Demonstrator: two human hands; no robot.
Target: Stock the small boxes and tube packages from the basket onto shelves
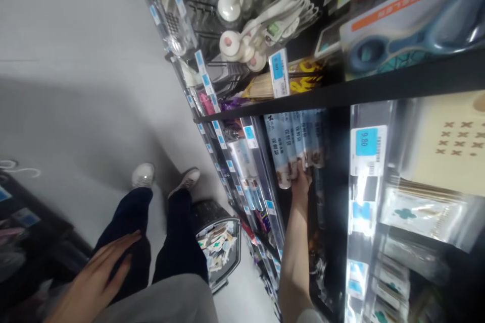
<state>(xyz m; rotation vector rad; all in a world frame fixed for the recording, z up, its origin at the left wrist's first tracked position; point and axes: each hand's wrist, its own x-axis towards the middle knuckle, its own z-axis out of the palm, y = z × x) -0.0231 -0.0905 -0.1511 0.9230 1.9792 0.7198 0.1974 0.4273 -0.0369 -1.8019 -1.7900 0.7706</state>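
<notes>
My right hand (301, 180) reaches into a shelf on the right, its fingers closed at the near end of a roll of food storage bags (299, 136). Part of the fingers is hidden among the rolls. Similar pale blue rolls (278, 149) stand side by side there, with Chinese print on their wrappers. At the lower left, my left hand (100, 277) hangs over my leg with fingers stretched out and nothing in it.
A black basket (240, 247) full of small packaged items stands on the floor by the shelves. White ladles (229, 7) hang above the rolls, beside a packaged peeler (394, 35). Price tags (367, 149) line the shelf edges. Another dark display (28, 212) stands at left.
</notes>
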